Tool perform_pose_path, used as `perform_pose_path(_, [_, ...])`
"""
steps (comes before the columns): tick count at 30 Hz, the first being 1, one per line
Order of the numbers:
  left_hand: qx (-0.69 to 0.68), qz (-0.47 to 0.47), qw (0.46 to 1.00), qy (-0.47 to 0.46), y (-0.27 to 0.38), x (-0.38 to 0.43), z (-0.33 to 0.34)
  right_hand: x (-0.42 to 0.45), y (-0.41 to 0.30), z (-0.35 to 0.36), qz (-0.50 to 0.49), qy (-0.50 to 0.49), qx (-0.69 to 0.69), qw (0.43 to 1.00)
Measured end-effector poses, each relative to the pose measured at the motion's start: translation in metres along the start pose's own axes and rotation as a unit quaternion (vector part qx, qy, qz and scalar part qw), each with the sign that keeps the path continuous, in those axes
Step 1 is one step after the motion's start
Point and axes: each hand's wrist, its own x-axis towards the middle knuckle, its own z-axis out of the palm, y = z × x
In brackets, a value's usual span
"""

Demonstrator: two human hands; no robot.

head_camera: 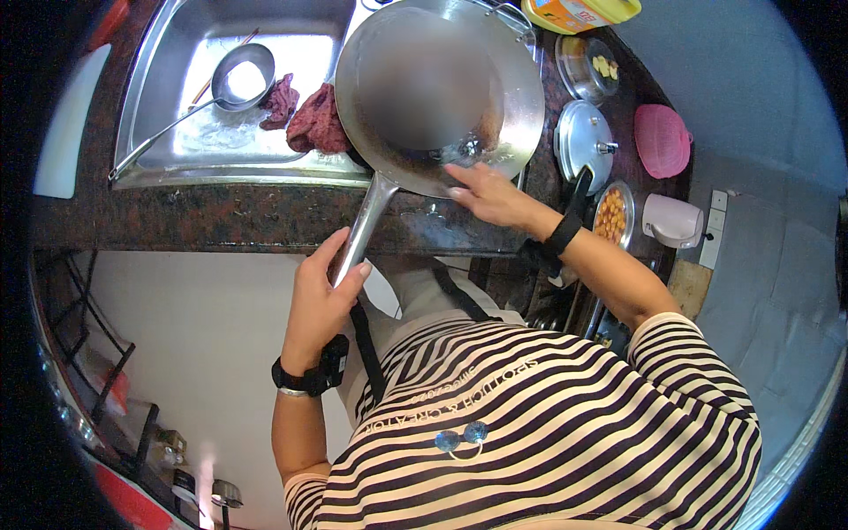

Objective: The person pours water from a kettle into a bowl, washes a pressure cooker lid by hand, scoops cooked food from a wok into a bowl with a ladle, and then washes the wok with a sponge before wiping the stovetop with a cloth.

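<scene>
A large steel wok [520,99] rests partly over the sink's right side, with the middle of its bowl blurred out. Its hollow metal handle [363,225] points back towards me, and my left hand [321,298] is wrapped around the lower end. At the wok's near rim is my right hand [493,195], thumb and forefinger apart, fingertips reaching over the inner wall; I see nothing held in it. A little water [472,147] glistens inside, close to those fingers. Two dark red cloths, one [319,122] against the wok and another [281,103] in the sink, lie to the left.
The steel sink [232,173] holds a long-handled ladle [244,76]. Along the right stand a steel bowl [570,59] with pale slices, a pressure-cooker lid [580,142], a bowl of orange pieces [611,215], a pink basket [662,140] and a pale mug [669,218].
</scene>
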Motion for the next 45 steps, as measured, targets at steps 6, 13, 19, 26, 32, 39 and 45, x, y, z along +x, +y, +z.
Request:
perform_pose_path(6, [0.025, 0.023, 0.999, 0.013, -0.012, 0.001, -0.001, 0.036, 0.01, 0.015, -0.085, 0.069, -0.113, 0.988])
perform_pose_path(13, [0.033, -0.01, 0.999, 0.003, -0.012, 0.003, -0.003, 0.075, 0.021, 0.018, -0.129, -0.09, -0.035, 0.987])
perform_pose_path(19, [0.034, 0.019, 0.999, 0.001, -0.014, 0.005, -0.002, 0.099, -0.05, -0.001, -0.291, -0.02, -0.084, 0.953])
perform_pose_path(26, [0.028, -0.024, 0.999, 0.008, 0.001, 0.003, -0.003, 0.181, -0.039, -0.04, -0.274, 0.078, 0.045, 0.957])
perform_pose_path(32, [0.043, -0.028, 0.999, 0.009, 0.0, 0.005, -0.004, 0.195, -0.043, -0.057, -0.231, 0.136, 0.148, 0.952])
perform_pose_path(39, [0.04, -0.025, 0.999, 0.011, 0.001, 0.005, -0.003, 0.144, -0.051, -0.001, -0.357, 0.066, 0.07, 0.929])
perform_pose_path(45, [0.042, -0.011, 0.999, 0.012, 0.0, 0.005, -0.002, 0.193, -0.055, -0.044, -0.267, 0.132, 0.046, 0.953])
